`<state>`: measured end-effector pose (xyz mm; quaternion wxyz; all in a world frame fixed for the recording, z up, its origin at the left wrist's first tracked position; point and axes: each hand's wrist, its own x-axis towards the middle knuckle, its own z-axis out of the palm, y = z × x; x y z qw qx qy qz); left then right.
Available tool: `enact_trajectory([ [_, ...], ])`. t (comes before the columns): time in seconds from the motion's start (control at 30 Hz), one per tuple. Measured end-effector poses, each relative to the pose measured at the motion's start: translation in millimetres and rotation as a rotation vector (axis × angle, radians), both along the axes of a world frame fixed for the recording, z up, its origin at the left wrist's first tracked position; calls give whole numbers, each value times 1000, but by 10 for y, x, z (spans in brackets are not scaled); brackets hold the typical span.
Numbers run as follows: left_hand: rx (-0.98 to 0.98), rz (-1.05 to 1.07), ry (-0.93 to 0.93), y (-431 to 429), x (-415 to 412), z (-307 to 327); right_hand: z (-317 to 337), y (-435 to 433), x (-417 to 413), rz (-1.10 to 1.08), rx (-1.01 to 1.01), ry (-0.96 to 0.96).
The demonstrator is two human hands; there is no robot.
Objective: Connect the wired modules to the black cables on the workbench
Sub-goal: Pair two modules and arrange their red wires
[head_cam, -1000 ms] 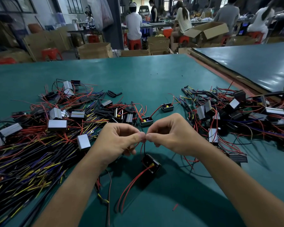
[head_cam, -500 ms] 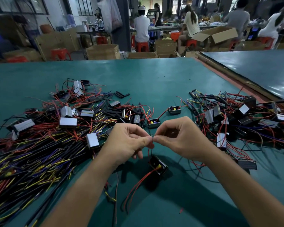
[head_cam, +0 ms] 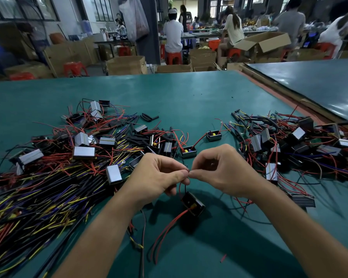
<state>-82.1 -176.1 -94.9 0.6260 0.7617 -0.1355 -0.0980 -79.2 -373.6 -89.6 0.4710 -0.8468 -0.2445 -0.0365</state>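
My left hand and my right hand meet fingertip to fingertip above the green workbench, each pinching thin wire ends at the same spot. Below them a small black wired module hangs from those wires, with two red leads trailing down toward me. A black cable drops from under my left hand toward the near edge. The joint itself is hidden between my fingertips.
A large heap of black cables with yellow, purple and red wire ends lies at the left, with silver modules on it. Another tangle of modules and wires lies at the right. Two open modules sit just beyond my hands.
My hands stay pinched together on the wires. The view has shifted slightly, so the hands and the hanging module sit a little to the right and lower in the frame.
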Motion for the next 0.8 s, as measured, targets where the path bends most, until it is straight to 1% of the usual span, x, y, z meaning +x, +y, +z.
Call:
enact_trajectory([
  [0.13, 28, -26, -9, 17, 9, 0, 26, -32, -11, 77, -23, 87],
  [0.23, 55, -55, -20, 37, 6, 4, 39, -33, -16, 89, -32, 126],
  [0.4, 20, 17, 16, 8, 14, -11, 21, -58, 15, -32, -128, -3],
  [0.53, 13, 48, 42, 4, 12, -1, 7, -53, 3, -17, -123, -133],
  [0.7, 23, 51, -9, 2, 0, 28, 36, -16, -45, 24, -161, -243],
  [0.8, 23, 27, -33, 18, -7, 44, 67, 0, -64, 11, -154, -303],
])
